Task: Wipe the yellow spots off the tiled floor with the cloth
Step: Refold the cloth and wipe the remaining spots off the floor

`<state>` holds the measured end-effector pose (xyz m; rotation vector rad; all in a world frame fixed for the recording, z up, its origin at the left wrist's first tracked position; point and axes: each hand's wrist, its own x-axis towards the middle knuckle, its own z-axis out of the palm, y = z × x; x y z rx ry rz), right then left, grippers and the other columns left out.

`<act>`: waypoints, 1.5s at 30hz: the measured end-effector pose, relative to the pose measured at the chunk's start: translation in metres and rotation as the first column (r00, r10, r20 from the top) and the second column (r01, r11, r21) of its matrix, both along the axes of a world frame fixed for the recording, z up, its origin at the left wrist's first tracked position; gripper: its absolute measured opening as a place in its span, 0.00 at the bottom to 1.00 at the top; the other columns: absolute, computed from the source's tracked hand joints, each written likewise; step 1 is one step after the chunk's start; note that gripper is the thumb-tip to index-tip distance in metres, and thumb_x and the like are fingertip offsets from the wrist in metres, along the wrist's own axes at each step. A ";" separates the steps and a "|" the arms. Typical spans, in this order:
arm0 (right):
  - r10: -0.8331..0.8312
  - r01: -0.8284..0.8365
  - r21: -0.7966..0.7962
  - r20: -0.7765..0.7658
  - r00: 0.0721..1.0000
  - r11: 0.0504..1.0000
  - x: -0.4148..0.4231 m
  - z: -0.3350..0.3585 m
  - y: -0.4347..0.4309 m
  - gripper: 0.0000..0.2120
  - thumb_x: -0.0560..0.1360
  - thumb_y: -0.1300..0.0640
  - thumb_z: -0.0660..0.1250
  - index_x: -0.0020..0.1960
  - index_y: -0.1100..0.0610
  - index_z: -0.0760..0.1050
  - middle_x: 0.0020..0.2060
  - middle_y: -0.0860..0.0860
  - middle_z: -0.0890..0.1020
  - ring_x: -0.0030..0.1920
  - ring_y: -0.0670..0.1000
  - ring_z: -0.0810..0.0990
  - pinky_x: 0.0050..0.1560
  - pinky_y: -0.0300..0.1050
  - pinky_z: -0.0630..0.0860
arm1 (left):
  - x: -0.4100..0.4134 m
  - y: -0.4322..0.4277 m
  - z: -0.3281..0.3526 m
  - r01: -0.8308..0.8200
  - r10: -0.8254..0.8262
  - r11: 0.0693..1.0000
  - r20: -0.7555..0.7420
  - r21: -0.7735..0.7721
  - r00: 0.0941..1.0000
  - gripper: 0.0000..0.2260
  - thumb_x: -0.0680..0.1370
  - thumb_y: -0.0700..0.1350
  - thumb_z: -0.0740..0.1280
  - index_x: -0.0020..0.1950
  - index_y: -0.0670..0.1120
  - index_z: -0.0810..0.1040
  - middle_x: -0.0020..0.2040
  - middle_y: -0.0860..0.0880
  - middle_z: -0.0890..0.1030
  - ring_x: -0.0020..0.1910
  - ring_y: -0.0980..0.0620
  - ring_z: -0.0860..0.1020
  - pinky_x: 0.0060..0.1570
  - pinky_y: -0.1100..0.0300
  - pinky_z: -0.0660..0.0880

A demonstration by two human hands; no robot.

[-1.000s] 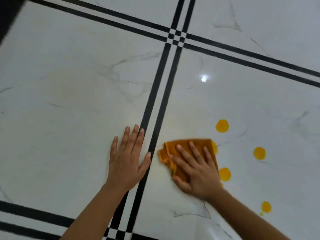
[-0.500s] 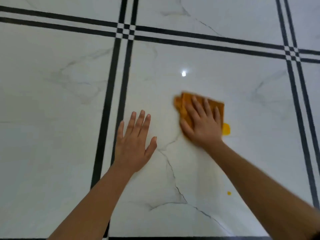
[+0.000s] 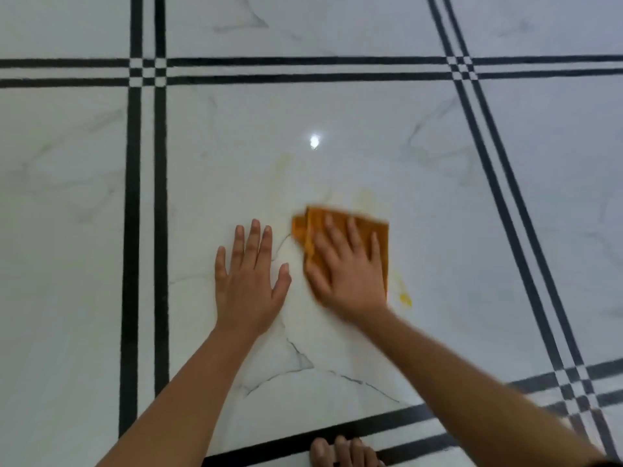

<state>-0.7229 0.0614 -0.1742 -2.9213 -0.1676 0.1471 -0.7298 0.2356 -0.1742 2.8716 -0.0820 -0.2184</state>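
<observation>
An orange folded cloth (image 3: pixel 379 232) lies flat on the white marble tile (image 3: pixel 438 264). My right hand (image 3: pixel 347 269) presses down on it with fingers spread, covering most of it. One small yellow spot (image 3: pixel 404 299) shows just right of the cloth's lower corner. Faint yellow smears (image 3: pixel 364 197) streak the tile above the cloth, and another faint smear (image 3: pixel 283 163) sits farther up left. My left hand (image 3: pixel 251 281) rests flat on the tile, palm down, just left of the cloth, holding nothing.
Double black border lines (image 3: pixel 146 230) run down the left, across the top (image 3: pixel 303 69), down the right (image 3: pixel 505 197) and along the bottom. Toes of a bare foot (image 3: pixel 344 451) show at the bottom edge. A light reflection (image 3: pixel 314 141) glints on the tile.
The cloth under my right hand has slid back toward me and to the left, leaving faint smears. Most yellow spots seen earlier are gone from view. My view has shifted, so the left hand sits closer to the cloth.
</observation>
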 end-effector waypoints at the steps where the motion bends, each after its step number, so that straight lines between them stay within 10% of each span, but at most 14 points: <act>1: 0.063 -0.063 -0.002 0.011 0.998 0.998 -0.041 0.000 -0.010 0.27 0.76 0.37 0.48 0.73 0.42 0.57 0.74 0.46 0.60 0.75 0.55 0.53 0.71 0.63 0.52 | -0.001 -0.002 0.001 0.010 -0.010 1.000 0.001 0.004 1.000 0.29 0.76 0.57 0.47 0.75 0.45 0.57 0.76 0.46 0.57 0.75 0.48 0.53 0.70 0.45 0.49; 9: -0.311 0.314 0.010 -0.100 0.945 0.950 0.035 0.000 -0.043 0.28 0.76 0.36 0.49 0.74 0.39 0.50 0.76 0.44 0.51 0.76 0.53 0.44 0.72 0.61 0.40 | -0.003 -0.013 0.000 0.074 -0.074 0.996 0.006 0.050 0.997 0.30 0.76 0.58 0.44 0.75 0.46 0.57 0.76 0.46 0.56 0.75 0.47 0.53 0.70 0.46 0.47; 15: -0.053 0.053 0.004 -0.007 0.999 0.999 -0.080 0.006 -0.038 0.26 0.75 0.35 0.46 0.71 0.41 0.62 0.73 0.45 0.64 0.75 0.52 0.55 0.70 0.59 0.50 | -0.002 -0.009 0.003 0.040 -0.039 0.998 -0.027 0.047 0.999 0.31 0.76 0.59 0.41 0.76 0.47 0.53 0.77 0.49 0.53 0.76 0.49 0.48 0.71 0.47 0.45; 20: -0.275 0.278 0.006 -0.131 0.952 0.961 0.039 0.007 -0.035 0.28 0.76 0.36 0.48 0.74 0.40 0.50 0.76 0.42 0.49 0.76 0.52 0.42 0.71 0.60 0.38 | -0.008 0.010 -0.005 0.064 -0.063 0.996 -0.020 0.061 0.998 0.29 0.77 0.58 0.43 0.76 0.47 0.52 0.76 0.48 0.54 0.75 0.48 0.51 0.70 0.45 0.49; 24: 0.060 -0.033 0.139 -0.195 0.979 0.990 0.043 0.016 0.006 0.27 0.78 0.38 0.49 0.75 0.42 0.49 0.76 0.43 0.49 0.76 0.51 0.40 0.71 0.58 0.35 | -0.004 0.023 0.007 0.032 -0.031 0.997 -0.022 0.073 0.999 0.32 0.75 0.60 0.38 0.76 0.48 0.48 0.77 0.48 0.50 0.76 0.48 0.47 0.71 0.46 0.45; 29: -0.142 0.189 0.394 -0.147 0.979 0.900 0.021 0.033 -0.022 0.25 0.79 0.42 0.52 0.74 0.48 0.57 0.73 0.49 0.63 0.75 0.50 0.53 0.73 0.53 0.48 | 0.016 0.006 0.024 -0.007 0.008 1.000 0.031 -0.025 0.999 0.34 0.73 0.62 0.38 0.76 0.47 0.46 0.77 0.47 0.48 0.76 0.49 0.44 0.71 0.50 0.41; 33: -0.324 0.337 0.381 -0.101 0.941 0.861 0.021 0.040 -0.052 0.23 0.80 0.47 0.50 0.73 0.52 0.61 0.72 0.53 0.66 0.75 0.51 0.55 0.73 0.51 0.48 | 0.049 -0.054 0.033 0.278 -0.265 0.957 0.146 -0.082 0.953 0.31 0.75 0.58 0.51 0.74 0.42 0.59 0.75 0.44 0.60 0.74 0.45 0.57 0.70 0.43 0.51; 36: -0.310 0.337 0.344 -0.132 0.942 0.876 0.030 0.042 -0.058 0.24 0.80 0.46 0.48 0.73 0.52 0.62 0.72 0.54 0.66 0.75 0.51 0.55 0.74 0.49 0.49 | 0.058 -0.090 0.024 0.517 -0.516 0.856 0.032 -0.013 0.856 0.31 0.77 0.61 0.49 0.77 0.48 0.50 0.77 0.49 0.52 0.76 0.48 0.46 0.72 0.42 0.44; 45: -0.113 0.134 0.221 -0.106 0.988 0.966 0.088 0.031 -0.023 0.22 0.81 0.48 0.49 0.74 0.51 0.58 0.73 0.50 0.63 0.76 0.49 0.51 0.73 0.47 0.45 | 0.147 -0.014 0.003 -0.019 0.022 0.987 -0.017 0.158 1.000 0.36 0.74 0.69 0.46 0.77 0.53 0.45 0.77 0.53 0.48 0.75 0.42 0.43 0.69 0.38 0.40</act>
